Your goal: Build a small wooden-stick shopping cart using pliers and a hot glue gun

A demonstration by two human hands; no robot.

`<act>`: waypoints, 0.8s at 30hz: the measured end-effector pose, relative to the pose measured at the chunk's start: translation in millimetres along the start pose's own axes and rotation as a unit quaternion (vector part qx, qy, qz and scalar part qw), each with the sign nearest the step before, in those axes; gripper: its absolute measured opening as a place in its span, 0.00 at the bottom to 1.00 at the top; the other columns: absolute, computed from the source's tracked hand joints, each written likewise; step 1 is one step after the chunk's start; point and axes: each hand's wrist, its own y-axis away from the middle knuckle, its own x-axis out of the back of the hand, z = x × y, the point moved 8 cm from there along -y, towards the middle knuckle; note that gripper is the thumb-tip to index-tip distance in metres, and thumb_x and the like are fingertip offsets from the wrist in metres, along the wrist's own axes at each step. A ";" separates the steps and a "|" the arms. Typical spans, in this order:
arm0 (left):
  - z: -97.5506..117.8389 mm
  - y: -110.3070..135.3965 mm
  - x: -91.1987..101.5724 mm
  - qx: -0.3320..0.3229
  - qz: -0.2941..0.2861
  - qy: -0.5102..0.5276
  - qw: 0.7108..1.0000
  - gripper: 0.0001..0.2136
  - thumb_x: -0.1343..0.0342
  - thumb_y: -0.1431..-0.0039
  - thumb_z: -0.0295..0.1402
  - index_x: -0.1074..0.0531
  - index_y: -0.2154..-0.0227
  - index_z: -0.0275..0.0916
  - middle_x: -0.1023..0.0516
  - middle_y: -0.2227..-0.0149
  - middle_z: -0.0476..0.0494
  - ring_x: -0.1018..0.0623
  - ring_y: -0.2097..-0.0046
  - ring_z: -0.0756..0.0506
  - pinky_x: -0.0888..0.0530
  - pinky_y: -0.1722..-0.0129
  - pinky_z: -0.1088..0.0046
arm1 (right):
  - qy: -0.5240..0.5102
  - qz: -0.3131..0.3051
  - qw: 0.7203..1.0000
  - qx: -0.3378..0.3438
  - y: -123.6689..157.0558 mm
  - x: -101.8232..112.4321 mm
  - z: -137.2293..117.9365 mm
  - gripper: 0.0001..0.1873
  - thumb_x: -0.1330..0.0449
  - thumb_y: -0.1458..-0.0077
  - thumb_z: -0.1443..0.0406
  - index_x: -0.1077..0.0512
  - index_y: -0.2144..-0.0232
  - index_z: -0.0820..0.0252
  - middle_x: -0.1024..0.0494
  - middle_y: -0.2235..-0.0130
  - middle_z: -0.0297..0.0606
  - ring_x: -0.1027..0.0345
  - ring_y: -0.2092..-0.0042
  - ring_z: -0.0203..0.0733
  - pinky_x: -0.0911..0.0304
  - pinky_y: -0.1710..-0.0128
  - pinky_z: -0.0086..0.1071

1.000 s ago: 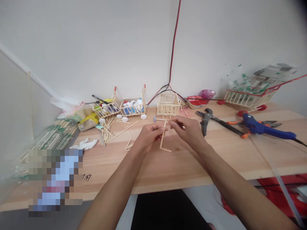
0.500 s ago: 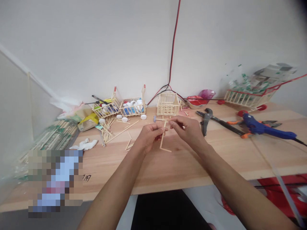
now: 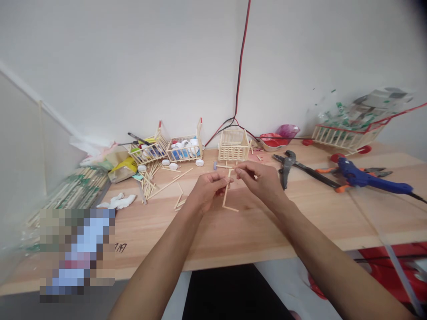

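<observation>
Between thumb and fingers, my left hand (image 3: 209,190) pinches a thin wooden stick frame (image 3: 225,196) whose lower end bends to the right. At the frame's top lies a short crosswise stick (image 3: 221,166), a small bluish-grey piece (image 3: 215,166) on its left end. My right hand (image 3: 263,180) has thumb and fingertips closed on the crosswise stick's right end. Just beyond the hands stands a small basket made of wooden sticks (image 3: 232,153). Whether glue sits at the joint is too small to tell.
Two stick carts (image 3: 183,151) and loose sticks (image 3: 151,180) lie left, near bundled sticks (image 3: 76,189). To the right are a red-lined dish (image 3: 275,141), black-handled pliers (image 3: 286,171), a blue glue gun (image 3: 370,178) and a larger cart (image 3: 347,138) holding plastic wrappers.
</observation>
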 end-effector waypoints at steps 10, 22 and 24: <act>-0.3 -0.4 -0.2 0.002 -0.002 -0.001 1.000 0.18 0.31 0.63 0.41 0.23 0.74 0.30 0.31 0.79 0.49 0.36 0.77 0.56 0.43 0.75 0.77 | -0.001 0.003 1.000 0.003 0.0 0.3 -0.6 0.07 0.44 0.43 0.66 0.25 0.69 0.59 0.24 0.74 0.33 0.36 0.75 0.33 0.45 0.74 0.28; -0.2 0.1 -1.3 0.012 -0.012 0.015 1.000 0.18 0.31 0.63 0.40 0.23 0.73 0.30 0.31 0.78 0.49 0.36 0.77 0.56 0.42 0.75 0.78 | -0.005 0.006 1.000 -0.009 0.3 -1.3 2.8 0.10 0.45 0.42 0.65 0.24 0.66 0.59 0.23 0.73 0.34 0.35 0.74 0.34 0.44 0.74 0.28; 0.0 0.3 -1.7 0.013 -0.012 0.015 1.000 0.18 0.31 0.63 0.40 0.23 0.73 0.30 0.31 0.78 0.49 0.36 0.77 0.56 0.42 0.76 0.78 | -0.003 0.009 1.000 -0.013 0.5 -1.0 3.1 0.10 0.45 0.42 0.64 0.23 0.64 0.60 0.22 0.72 0.36 0.35 0.73 0.35 0.43 0.73 0.28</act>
